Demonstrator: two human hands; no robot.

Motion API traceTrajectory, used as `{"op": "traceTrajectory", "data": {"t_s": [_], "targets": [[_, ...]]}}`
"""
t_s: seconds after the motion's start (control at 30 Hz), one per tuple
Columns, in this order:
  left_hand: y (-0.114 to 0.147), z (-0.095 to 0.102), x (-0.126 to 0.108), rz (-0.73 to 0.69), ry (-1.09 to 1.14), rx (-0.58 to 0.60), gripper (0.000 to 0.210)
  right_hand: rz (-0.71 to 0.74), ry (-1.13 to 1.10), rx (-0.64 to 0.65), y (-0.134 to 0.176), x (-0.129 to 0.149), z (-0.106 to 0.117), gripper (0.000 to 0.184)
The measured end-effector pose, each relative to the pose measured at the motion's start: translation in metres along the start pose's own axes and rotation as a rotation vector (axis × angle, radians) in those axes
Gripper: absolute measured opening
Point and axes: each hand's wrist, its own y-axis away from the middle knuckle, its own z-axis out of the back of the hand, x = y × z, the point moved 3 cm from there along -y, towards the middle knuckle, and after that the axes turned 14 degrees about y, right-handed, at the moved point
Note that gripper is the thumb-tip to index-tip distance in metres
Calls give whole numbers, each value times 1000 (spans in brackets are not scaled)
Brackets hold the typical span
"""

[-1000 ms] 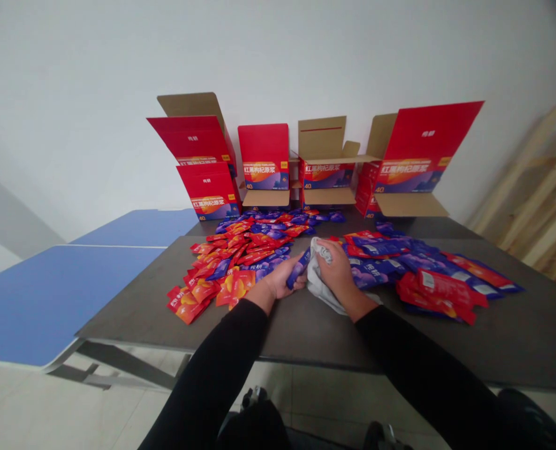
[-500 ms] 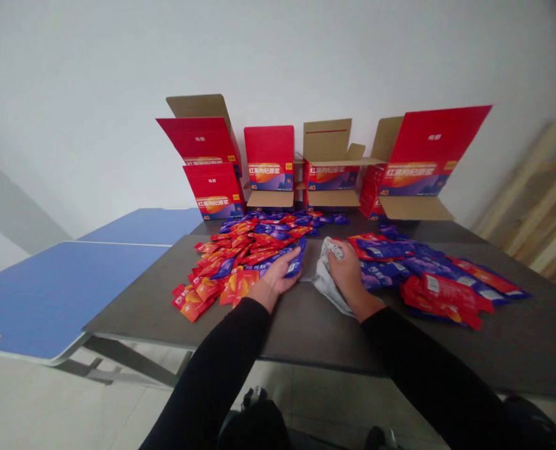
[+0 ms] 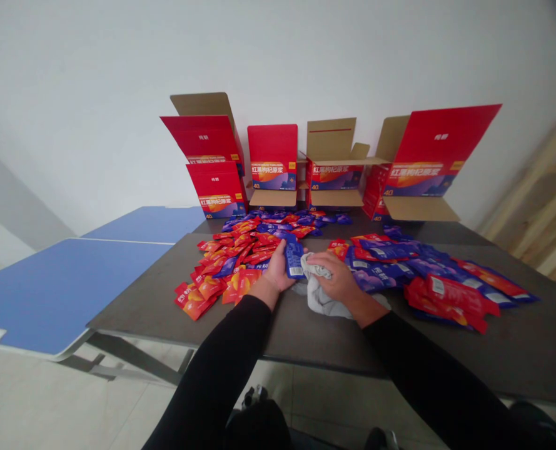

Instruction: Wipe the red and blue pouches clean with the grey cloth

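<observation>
My left hand is closed on a blue sachet, held tilted up above the table with its printed side and white barcode label showing. Bunched in my right hand is a grey-white cloth, close to the sachet's right edge; whether it touches cannot be made out. Part of the cloth hangs down onto the table. Left of my hands lies a pile of red and blue sachets. Another group of blue and red sachets is spread to the right of my right hand.
Open red cartons stand along the back of the dark table, some stacked, with flaps sticking out. A blue table-tennis table adjoins on the left. Wooden boards lean against the wall at the right.
My right hand has moved left with the cloth, up to the blue sachet. My left hand has turned the sachet more upright, so its barcode label now shows.
</observation>
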Motion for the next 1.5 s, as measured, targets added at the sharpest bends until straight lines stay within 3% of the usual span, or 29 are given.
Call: {"op": "traceTrajectory", "data": {"t_s": [0.13,0.27,0.47,0.7,0.97,1.13,1.27,1.37,1.5], "targets": [[4,-2,10,115,-68,35,58,199,-34,158,3,9,-12,32],[6,-2,18,191,-145,100,57,203,-29,166,2,10,-14,36],[5,3,24,230,-227,138,53,57,52,124,0,0,-11,50],[3,9,26,228,-358,131,49,-123,184,-75,1,-20,-7,46],[5,9,23,178,-536,99,50,-271,249,-162,-3,-32,2,35],[10,6,19,250,-525,109,57,-407,261,-187,-2,-44,5,30],[10,3,12,238,-386,158,55,-456,260,-231,-3,-45,8,27],[7,4,6,170,-263,102,46,-380,206,-235,-4,-34,9,29],[3,5,5,92,-136,-1,41,-18,54,-57,-3,-4,1,40]]}}
